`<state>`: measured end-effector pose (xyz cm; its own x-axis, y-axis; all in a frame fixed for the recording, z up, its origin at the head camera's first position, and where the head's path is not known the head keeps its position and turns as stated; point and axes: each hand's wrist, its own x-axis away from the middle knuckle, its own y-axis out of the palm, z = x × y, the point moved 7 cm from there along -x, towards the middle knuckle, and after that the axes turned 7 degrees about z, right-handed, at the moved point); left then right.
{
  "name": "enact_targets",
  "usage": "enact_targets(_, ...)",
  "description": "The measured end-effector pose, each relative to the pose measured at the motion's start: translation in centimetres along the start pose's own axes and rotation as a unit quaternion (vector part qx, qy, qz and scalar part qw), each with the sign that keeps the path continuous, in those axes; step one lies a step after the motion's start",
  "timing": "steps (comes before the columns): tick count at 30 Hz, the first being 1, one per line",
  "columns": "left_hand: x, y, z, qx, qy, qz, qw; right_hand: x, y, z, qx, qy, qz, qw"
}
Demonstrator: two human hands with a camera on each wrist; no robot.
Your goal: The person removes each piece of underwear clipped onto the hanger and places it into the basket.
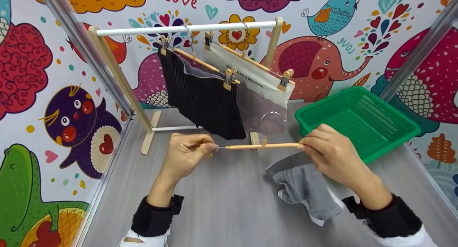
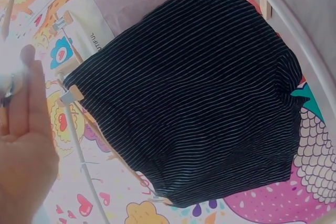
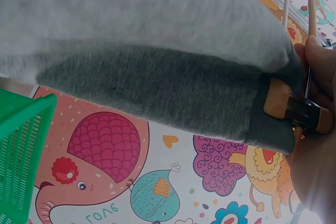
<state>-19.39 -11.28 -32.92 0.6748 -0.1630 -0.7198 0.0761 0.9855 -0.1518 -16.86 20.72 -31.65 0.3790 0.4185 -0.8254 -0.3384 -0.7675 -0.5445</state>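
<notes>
A wooden hanger (image 1: 247, 146) with a metal hook is held level between both hands. My left hand (image 1: 189, 154) pinches its left end; in the left wrist view glare partly hides that hand (image 2: 29, 145). The right hand (image 1: 332, 154) grips the other end. From that end hangs a grey garment (image 1: 307, 189), its lower part low over the table. In the right wrist view, a wooden clip (image 3: 299, 107) is closed on the grey cloth (image 3: 157, 87), beside the right hand (image 3: 315, 156). No cloth shows at the left end.
Behind, a rack (image 1: 136, 29) bears two hangers, with a black striped garment (image 1: 207, 97) and a white and mauve one (image 1: 264, 100) clipped on. A green basket (image 1: 350, 122) stands at the right on the grey table (image 1: 229, 204). Patterned walls enclose the table.
</notes>
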Motion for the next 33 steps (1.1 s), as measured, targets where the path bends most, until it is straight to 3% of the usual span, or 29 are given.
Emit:
enact_targets(8, 0.1, -0.2, 0.4, -0.001, 0.012, -0.011, 0.9999, 0.0, 0.0, -0.1, 0.0, -0.01, 0.004, 0.9999)
enact_targets(17, 0.3, -0.3, 0.2, 0.025, -0.038, -0.001, 0.999, 0.0, 0.1, -0.2, -0.001, 0.003, -0.002, 1.0)
enact_targets(24, 0.3, 0.4, 0.2, -0.003, -0.046, -0.017, 0.9988, -0.2, 0.5, -0.6, 0.002, -0.02, 0.0, 0.9998)
enact_targets(33, 0.3, 1.2, -0.2, -0.016, -0.056, -0.019, 0.9981, -0.2, 0.4, -1.0, 0.003, -0.008, -0.003, 1.0)
